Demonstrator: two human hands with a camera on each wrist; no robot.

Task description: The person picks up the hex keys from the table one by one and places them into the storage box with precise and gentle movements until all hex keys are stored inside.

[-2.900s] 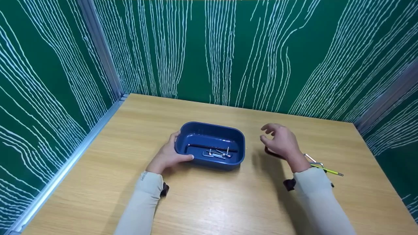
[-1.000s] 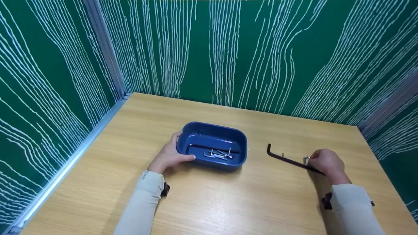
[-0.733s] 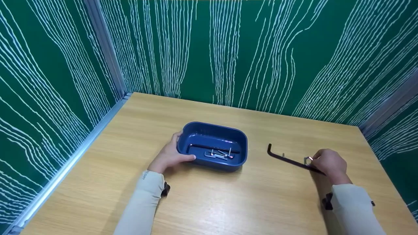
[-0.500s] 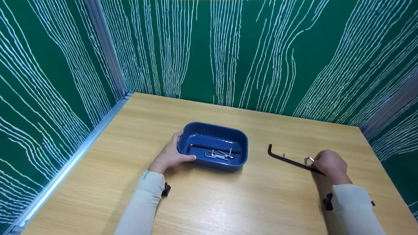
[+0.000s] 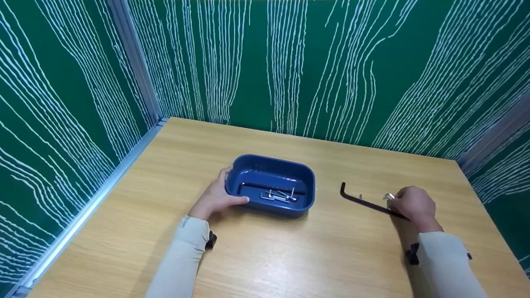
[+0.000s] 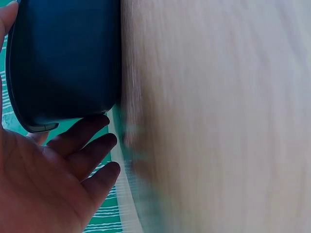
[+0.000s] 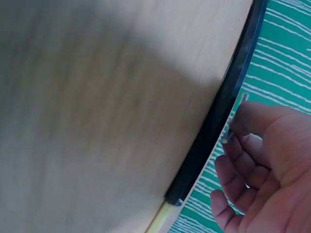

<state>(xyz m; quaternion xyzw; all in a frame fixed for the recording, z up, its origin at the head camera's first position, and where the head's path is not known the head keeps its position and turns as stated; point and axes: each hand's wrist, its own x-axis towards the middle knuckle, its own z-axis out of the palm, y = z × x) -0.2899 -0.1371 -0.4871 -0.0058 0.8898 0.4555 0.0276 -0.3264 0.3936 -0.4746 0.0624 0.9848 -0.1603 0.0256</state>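
Note:
A dark blue plastic bin (image 5: 271, 212) stands on the table, a long black hex key (image 5: 269, 187) and several small silver hex keys (image 5: 276, 196) inside it. My left hand (image 5: 215, 198) holds the bin's left end, thumb on the near rim; the left wrist view shows fingers against the bin wall (image 6: 63, 63). To the right, my right hand (image 5: 415, 205) pinches small silver hex keys (image 5: 389, 196) between thumb and fingertips; how many is unclear. Below that hand lies a large black hex key (image 5: 364, 203), its far end hidden. It looks thick in the right wrist view.
A small silver piece (image 5: 360, 196) stands up just behind the large hex key. In the right wrist view, a yellow stick-like thing (image 7: 160, 218) lies past the key's end. Green walls (image 5: 331, 82) with white lines enclose the wooden table (image 5: 290, 256) at the back and sides.
My right hand has gone from beside the bin to the right, over the large hex key, and grips small hex keys; these have just tilted and lifted slightly. My left hand stays on the bin.

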